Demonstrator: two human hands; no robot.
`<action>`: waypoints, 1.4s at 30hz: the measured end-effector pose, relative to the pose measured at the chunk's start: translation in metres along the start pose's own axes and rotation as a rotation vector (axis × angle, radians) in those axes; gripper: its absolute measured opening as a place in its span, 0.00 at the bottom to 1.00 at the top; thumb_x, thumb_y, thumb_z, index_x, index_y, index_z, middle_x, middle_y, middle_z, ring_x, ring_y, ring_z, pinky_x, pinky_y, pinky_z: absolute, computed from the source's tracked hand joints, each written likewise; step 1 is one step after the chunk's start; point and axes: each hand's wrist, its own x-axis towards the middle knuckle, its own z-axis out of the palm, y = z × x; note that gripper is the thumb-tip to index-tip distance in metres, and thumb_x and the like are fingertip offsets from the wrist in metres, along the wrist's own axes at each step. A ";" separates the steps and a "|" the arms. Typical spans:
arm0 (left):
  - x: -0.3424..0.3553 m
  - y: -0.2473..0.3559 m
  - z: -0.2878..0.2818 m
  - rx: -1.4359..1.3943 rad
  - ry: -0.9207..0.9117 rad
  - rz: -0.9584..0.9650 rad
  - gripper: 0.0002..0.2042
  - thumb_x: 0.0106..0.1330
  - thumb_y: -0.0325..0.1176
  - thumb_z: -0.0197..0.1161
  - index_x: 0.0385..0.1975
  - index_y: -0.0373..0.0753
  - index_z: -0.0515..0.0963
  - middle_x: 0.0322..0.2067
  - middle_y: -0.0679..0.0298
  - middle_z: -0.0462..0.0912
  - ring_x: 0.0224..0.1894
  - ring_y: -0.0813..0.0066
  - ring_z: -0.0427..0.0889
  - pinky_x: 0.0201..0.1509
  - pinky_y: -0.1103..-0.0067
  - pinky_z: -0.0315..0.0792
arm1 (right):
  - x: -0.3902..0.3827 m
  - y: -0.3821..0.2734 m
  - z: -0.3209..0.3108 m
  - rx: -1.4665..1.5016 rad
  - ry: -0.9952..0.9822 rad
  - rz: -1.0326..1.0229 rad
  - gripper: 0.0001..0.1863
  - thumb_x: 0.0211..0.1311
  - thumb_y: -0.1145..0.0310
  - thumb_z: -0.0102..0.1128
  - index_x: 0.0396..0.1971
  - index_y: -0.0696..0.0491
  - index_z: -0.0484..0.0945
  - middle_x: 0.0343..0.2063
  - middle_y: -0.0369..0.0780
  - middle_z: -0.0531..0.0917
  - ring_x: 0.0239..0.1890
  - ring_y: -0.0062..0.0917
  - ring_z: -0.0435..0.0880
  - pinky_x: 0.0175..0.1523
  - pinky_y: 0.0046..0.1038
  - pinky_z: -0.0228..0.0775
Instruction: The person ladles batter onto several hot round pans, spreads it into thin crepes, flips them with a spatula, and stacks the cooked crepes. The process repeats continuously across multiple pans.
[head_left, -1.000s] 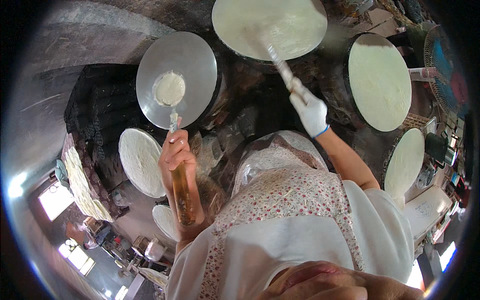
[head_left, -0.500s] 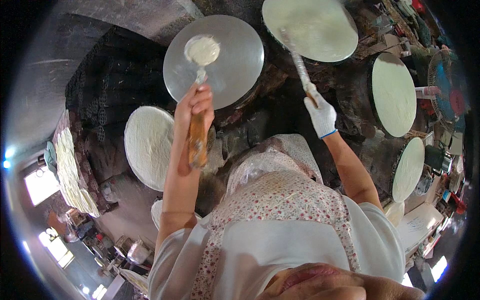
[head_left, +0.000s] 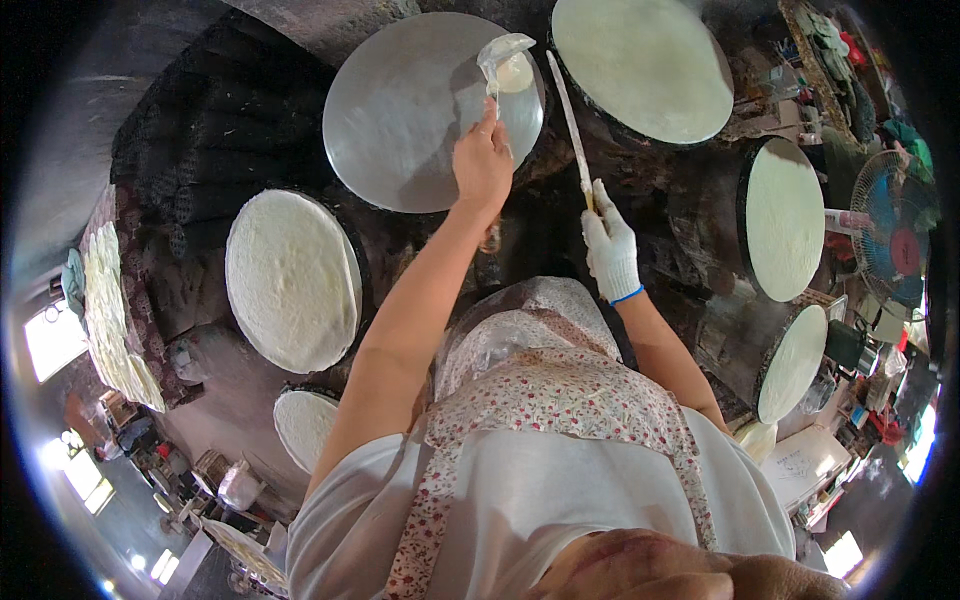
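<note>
My bare left hand [head_left: 483, 165] is closed round the handle of a ladle [head_left: 503, 50]. The ladle is tipped over the right side of a round grey metal griddle [head_left: 400, 110], and beside its bowl lies a small pool of pale batter [head_left: 515, 74]. My right hand [head_left: 611, 252], in a white knit glove with a blue cuff, grips a long, thin, batter-smeared spatula [head_left: 571, 120]. Its blade points up into the gap between that griddle and a batter-covered round griddle [head_left: 650, 70] at the far right.
To the left stands a griddle with a thick pale sheet [head_left: 292, 282], a smaller white round [head_left: 305, 428] nearer. More coated griddles [head_left: 785, 220] line the right side, with a fan [head_left: 892, 225] beyond them. Folded pale sheets [head_left: 118, 320] are stacked at the far left.
My left hand has moved right and turned the ladle over, and a pool of batter now shows on the bare griddle. The spatula has come off the far-right griddle and swung left.
</note>
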 end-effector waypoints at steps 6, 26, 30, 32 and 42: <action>0.038 -0.009 -0.028 0.471 0.011 0.153 0.22 0.78 0.34 0.55 0.70 0.45 0.74 0.41 0.49 0.86 0.39 0.47 0.87 0.44 0.58 0.81 | -0.012 0.020 0.032 -0.300 0.029 -0.248 0.34 0.75 0.69 0.58 0.78 0.51 0.62 0.69 0.48 0.77 0.63 0.33 0.83 0.63 0.27 0.75; -0.151 -0.034 -0.183 -0.586 0.213 -0.258 0.24 0.83 0.25 0.50 0.76 0.46 0.69 0.28 0.69 0.73 0.19 0.87 0.67 0.18 0.85 0.63 | 0.065 -0.045 0.131 -0.869 0.165 -0.495 0.24 0.74 0.53 0.52 0.66 0.40 0.78 0.30 0.50 0.89 0.33 0.50 0.88 0.41 0.47 0.80; -0.186 -0.023 -0.206 -0.595 0.179 -0.212 0.23 0.83 0.26 0.51 0.76 0.47 0.69 0.29 0.69 0.73 0.19 0.87 0.68 0.19 0.85 0.64 | 0.064 -0.020 0.098 -0.850 0.223 -0.477 0.25 0.75 0.53 0.52 0.69 0.37 0.75 0.32 0.47 0.89 0.33 0.46 0.90 0.42 0.43 0.81; -0.189 -0.024 -0.205 -0.594 0.167 -0.194 0.23 0.83 0.26 0.51 0.76 0.46 0.69 0.29 0.68 0.73 0.19 0.87 0.68 0.19 0.85 0.64 | 0.061 -0.032 0.127 -1.023 0.131 -0.401 0.27 0.75 0.52 0.50 0.71 0.38 0.73 0.28 0.47 0.89 0.32 0.45 0.90 0.41 0.41 0.82; -0.208 -0.025 -0.214 -0.624 0.137 -0.156 0.23 0.82 0.24 0.51 0.76 0.43 0.69 0.29 0.68 0.72 0.21 0.87 0.67 0.20 0.85 0.63 | 0.076 -0.048 0.142 -0.947 0.167 -0.475 0.23 0.73 0.51 0.55 0.63 0.41 0.81 0.36 0.48 0.90 0.38 0.44 0.90 0.46 0.43 0.81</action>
